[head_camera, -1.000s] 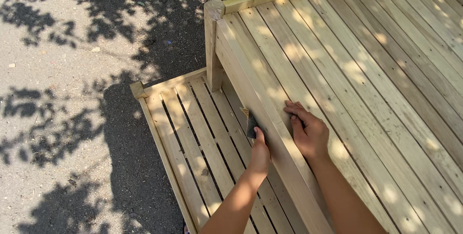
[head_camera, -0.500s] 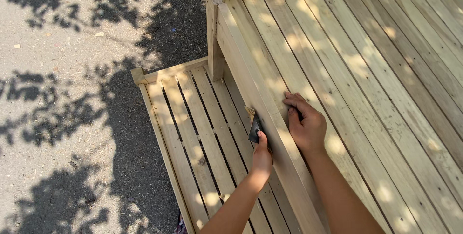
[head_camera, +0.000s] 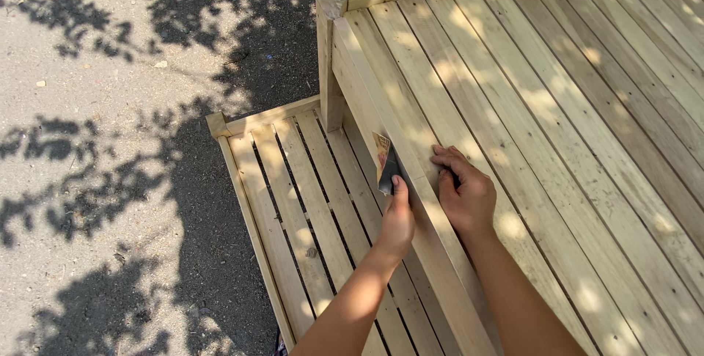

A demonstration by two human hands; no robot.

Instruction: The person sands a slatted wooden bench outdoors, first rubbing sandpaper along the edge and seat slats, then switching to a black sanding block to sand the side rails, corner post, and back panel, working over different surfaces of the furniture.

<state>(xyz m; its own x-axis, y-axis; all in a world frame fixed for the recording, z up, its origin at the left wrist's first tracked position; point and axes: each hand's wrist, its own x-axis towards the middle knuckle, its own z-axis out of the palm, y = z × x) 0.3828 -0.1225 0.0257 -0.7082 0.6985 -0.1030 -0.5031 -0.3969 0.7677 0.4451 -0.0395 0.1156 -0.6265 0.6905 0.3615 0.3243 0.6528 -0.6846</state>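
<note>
Presently: left hand gripping folded sanding sheet, pressed against side face of edge board of raised deck, above slatted lower step. Right hand flat, fingers spread on deck top, holding nothing. Sheet sits about midway along board. Judgement: sanding partway; sanded and unsanded stretches not distinguishable. Corner post untouched.

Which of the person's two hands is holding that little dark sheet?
The left hand: it presses the small dark sanding sheet against the side of the pale wooden edge board, while the right hand lies flat on top.
</note>
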